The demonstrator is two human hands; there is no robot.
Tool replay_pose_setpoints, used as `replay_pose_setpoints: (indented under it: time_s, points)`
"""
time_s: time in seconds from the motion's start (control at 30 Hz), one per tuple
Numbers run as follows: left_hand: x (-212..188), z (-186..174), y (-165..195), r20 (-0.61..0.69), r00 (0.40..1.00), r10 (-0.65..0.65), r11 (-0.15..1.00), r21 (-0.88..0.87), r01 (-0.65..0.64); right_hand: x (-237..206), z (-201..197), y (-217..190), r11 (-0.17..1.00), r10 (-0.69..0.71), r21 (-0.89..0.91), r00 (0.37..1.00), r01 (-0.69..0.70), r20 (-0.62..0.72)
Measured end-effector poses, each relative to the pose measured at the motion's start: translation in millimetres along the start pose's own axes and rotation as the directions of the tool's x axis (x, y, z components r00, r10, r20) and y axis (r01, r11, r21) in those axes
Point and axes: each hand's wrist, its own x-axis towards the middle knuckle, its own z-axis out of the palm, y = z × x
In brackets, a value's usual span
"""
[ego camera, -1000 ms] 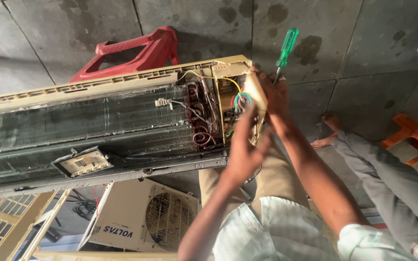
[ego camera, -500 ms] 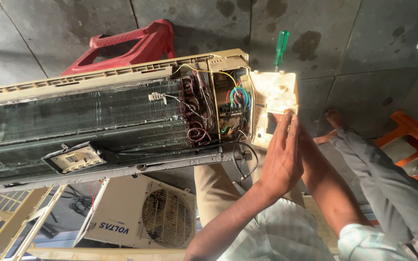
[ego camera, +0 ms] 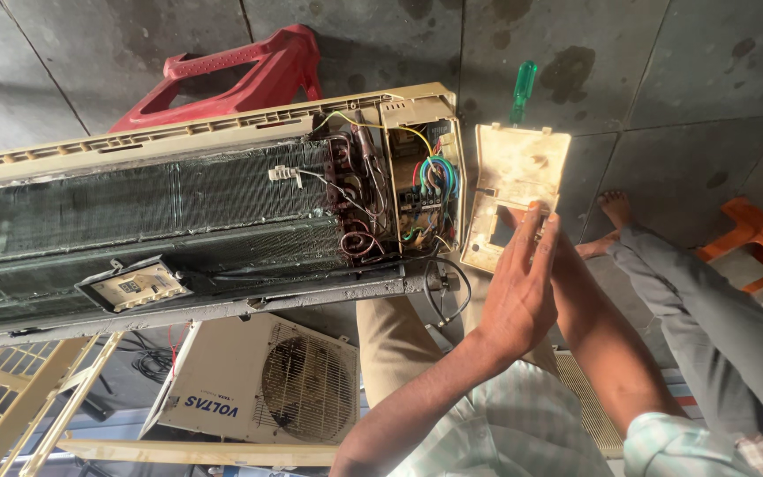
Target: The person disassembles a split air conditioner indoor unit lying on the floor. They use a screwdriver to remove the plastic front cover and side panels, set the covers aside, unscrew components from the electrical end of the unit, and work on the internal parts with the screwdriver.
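Left hand (ego camera: 518, 296) fingertips on cover panel (ego camera: 514, 194).

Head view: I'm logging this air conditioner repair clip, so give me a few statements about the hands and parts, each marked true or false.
1. The beige cover panel is off the indoor unit, held beside its end. True.
2. The left hand touches the panel's lower edge. True.
3. The right hand grips the green-handled screwdriver. False: that hand is hidden behind the left hand and the panel, and the screwdriver shows above the panel with no hand seen on it.
4. Coloured wires are exposed at the unit's right end. True.
5. A blue stool stands behind the unit. False: the stool is red.
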Motion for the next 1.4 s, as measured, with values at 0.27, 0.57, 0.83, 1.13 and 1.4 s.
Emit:
replay_pose_setpoints:
  time_s: [0.27, 0.57, 0.83, 1.13, 1.4]
  points:
    - [-4, -1, -1, -0.006, 1.0, -0.016, 0.999, -0.039, 0.016, 1, 9, -7, 1.0, -0.001, -0.001, 1.0, 0.001, -0.01]
    - [-17, -15, 7, -0.049, 0.999, -0.004, 0.995, -0.101, -0.001, -4, -2, -6, 1.0, 0.002, 0.011, 1.0, -0.001, -0.031]
    - [-21, -13, 8, -0.072, 0.997, -0.035, 0.993, -0.117, 0.026, -10, -13, -5, 1.0, 0.012, 0.004, 1.0, -0.012, -0.027]
    - [-14, 2, -10, -0.115, 0.993, -0.006, 0.982, -0.19, -0.016, -25, -30, -28, 0.998, 0.028, -0.049, 0.998, -0.031, -0.056]
    - [-8, 18, -7, -0.046, 0.999, 0.01, 0.997, -0.071, -0.013, 6, -22, -45, 0.944, 0.059, -0.307, 0.979, -0.118, -0.193]
